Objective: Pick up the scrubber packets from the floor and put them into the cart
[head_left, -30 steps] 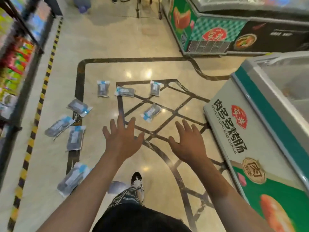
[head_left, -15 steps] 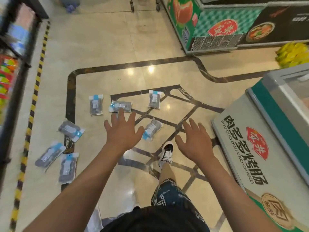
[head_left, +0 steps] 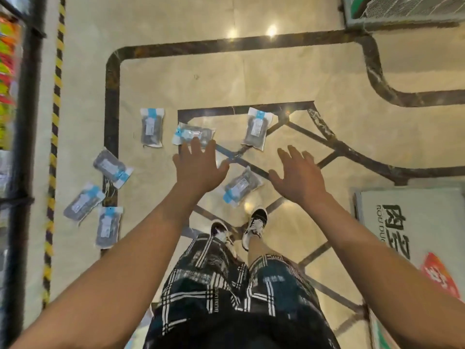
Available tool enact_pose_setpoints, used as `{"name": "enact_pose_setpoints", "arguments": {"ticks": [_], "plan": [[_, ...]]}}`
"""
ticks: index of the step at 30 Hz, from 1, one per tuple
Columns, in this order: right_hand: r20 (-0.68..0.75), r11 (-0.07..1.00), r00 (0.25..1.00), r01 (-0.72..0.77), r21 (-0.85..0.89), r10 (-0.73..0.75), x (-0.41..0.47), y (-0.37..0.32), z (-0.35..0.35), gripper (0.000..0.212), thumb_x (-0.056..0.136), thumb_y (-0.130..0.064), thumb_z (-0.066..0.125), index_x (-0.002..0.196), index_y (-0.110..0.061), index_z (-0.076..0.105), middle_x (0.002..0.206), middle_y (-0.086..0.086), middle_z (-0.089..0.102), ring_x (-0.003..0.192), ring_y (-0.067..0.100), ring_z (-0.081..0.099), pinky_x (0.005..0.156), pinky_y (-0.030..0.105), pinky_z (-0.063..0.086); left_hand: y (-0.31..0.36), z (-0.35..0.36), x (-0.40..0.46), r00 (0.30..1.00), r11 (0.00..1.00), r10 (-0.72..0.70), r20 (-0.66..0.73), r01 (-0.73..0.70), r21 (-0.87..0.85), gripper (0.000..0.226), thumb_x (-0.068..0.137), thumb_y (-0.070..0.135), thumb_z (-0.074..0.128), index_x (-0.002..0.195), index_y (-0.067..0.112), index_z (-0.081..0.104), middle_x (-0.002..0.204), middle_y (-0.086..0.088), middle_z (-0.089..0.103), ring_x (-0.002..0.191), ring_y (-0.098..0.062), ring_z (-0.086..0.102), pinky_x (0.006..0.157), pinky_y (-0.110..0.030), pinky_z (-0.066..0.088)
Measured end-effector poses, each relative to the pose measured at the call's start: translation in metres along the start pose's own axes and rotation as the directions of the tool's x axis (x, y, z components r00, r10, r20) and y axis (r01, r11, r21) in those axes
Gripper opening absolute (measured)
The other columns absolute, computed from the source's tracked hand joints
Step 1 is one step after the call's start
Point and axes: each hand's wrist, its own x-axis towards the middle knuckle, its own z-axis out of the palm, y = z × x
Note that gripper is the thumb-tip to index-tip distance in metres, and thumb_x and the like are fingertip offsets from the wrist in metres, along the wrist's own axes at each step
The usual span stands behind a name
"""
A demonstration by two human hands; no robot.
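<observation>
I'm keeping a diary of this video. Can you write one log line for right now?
left hand: open, empty | right hand: open, empty | scrubber packets: seven on floor, none picked up | cart: not in view

"ROU DU" on freezer (head_left: 412, 222)

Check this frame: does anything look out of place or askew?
Yes. Seven scrubber packets lie scattered on the shop floor at mixed angles instead of on a shelf or in a cart. None looks torn. Both hands, left and right, are open above them, holding nothing.
</observation>
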Motion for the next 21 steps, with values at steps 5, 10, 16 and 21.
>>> {"name": "enact_pose_setpoints", "arguments": {"ticks": [5, 10, 16, 21], "plan": [[0.093, 0.997, 0.993, 0.075, -0.022, -0.072, 0.112, -0.004, 0.074, 0.059, 0.099, -0.049, 0.053, 0.148, -0.017, 0.049, 0.152, 0.012, 0.048, 0.134, 0.043, 0.045, 0.102, 0.05, 0.047, -0.007, 0.068, 0.101, 0.986, 0.998, -0.058, 0.155, 0.064, -0.03, 0.064, 0.097, 0.06, 0.039, 0.151, 0.024, 0.039, 0.155, -0.014, 0.036, 0.141, -0.043, 0.035, 0.108, -0.055, 0.032], [0.218, 0.993, 0.969, 0.117, -0.01, -0.112, 0.246, 0.007, 0.216, 0.055, 0.101, -0.046, 0.049, 0.149, -0.017, 0.045, 0.145, 0.01, 0.048, 0.128, 0.042, 0.047, 0.098, 0.05, 0.048, -0.031, 0.185, 0.243, 0.976, 0.993, -0.096, 0.198, 0.109, -0.053, 0.065, 0.099, 0.058, 0.042, 0.153, 0.022, 0.036, 0.155, -0.017, 0.035, 0.142, -0.043, 0.035, 0.113, -0.054, 0.028], [0.303, 0.977, 0.946, 0.161, -0.136, -0.114, 0.382, 0.048, 0.424, 0.043, 0.098, -0.027, 0.059, 0.138, -0.015, 0.05, 0.138, 0.009, 0.055, 0.12, 0.039, 0.054, 0.085, 0.044, 0.049, -0.067, 0.365, 0.392, 0.961, 0.984, -0.141, 0.239, 0.163, -0.076, 0.071, 0.101, 0.056, 0.043, 0.159, 0.018, 0.026, 0.162, -0.02, 0.026, 0.146, -0.045, 0.03, 0.115, -0.057, 0.027], [0.444, 0.851, 0.808, 0.498, -0.167, -0.386, 0.444, 0.093, 0.536, 0.073, 0.093, -0.05, 0.066, 0.155, -0.027, 0.037, 0.165, 0.002, 0.033, 0.153, 0.031, 0.029, 0.109, 0.053, 0.045, -0.104, 0.454, 0.512, 0.983, 0.986, -0.151, 0.101, 0.157, -0.048, 0.08, 0.099, 0.049, 0.055, 0.16, 0.011, 0.019, 0.17, -0.022, 0.003, 0.154, -0.046, 0.01, 0.121, -0.06, 0.021]]}}
